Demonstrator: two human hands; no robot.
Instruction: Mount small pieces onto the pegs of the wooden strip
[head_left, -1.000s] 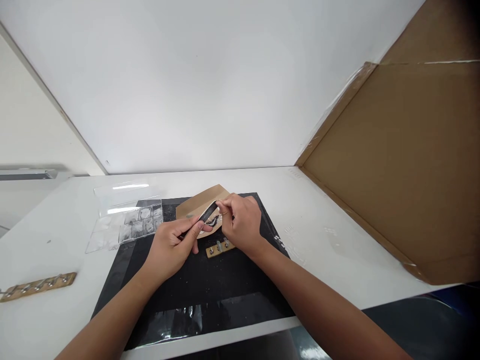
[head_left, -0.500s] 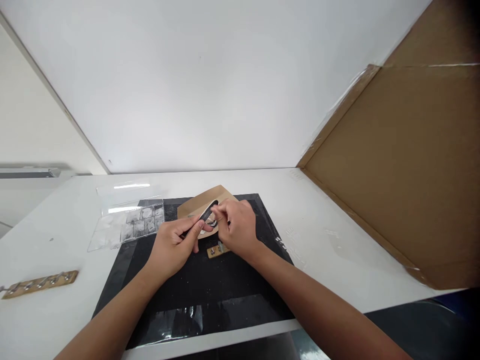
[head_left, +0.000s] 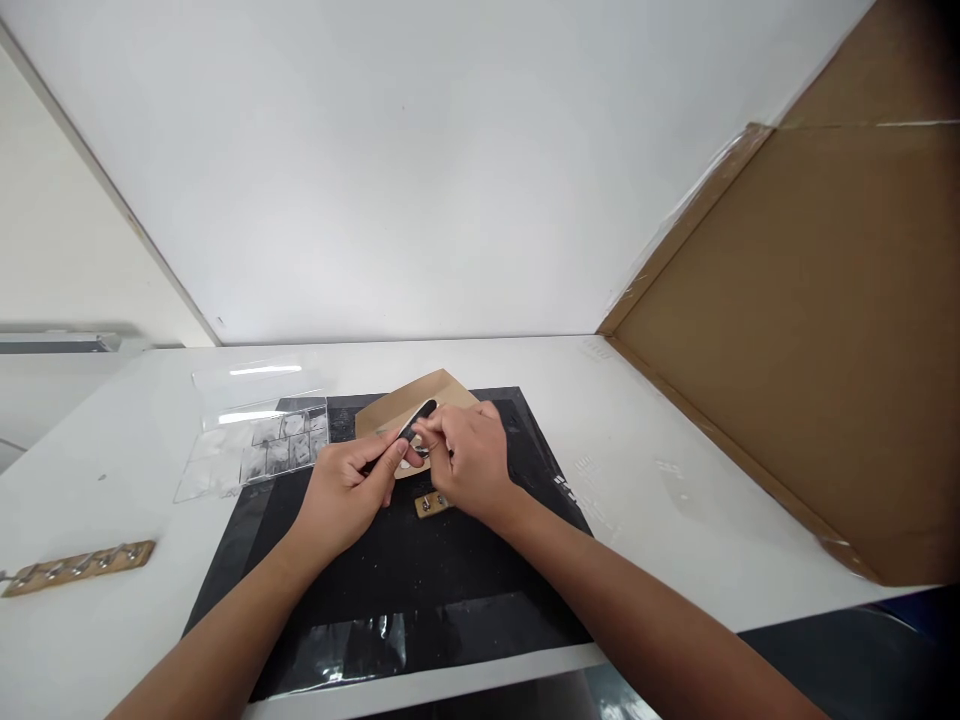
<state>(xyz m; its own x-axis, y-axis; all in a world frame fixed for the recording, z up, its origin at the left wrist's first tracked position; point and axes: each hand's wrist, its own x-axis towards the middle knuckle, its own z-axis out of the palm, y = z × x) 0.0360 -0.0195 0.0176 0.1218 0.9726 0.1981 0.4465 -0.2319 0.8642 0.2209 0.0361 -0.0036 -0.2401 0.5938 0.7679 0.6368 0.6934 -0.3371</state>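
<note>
My left hand [head_left: 352,487] is closed around a nail file [head_left: 420,421], a flat black strip with a pale edge and a rounded tip that slants up to the right. Close against the file's side, my right hand [head_left: 469,452] is pinched shut; whatever lies between its fingertips is too small to make out. Behind both hands rests a brown paper piece [head_left: 401,403], with small pale items partly hidden on it. Below my right hand lies a small wooden strip with metal posts [head_left: 430,504], its right end covered by the hand.
A black mat [head_left: 420,590] covers the middle of the white table [head_left: 675,500]. To the left stands an open clear compartment box [head_left: 281,450] holding small pieces. Another wooden strip with metal posts [head_left: 79,568] lies far left. A cardboard panel [head_left: 810,330] rises at right.
My right hand has shifted slightly left and down along the nail file. My left hand keeps its hold in nearly the same place.
</note>
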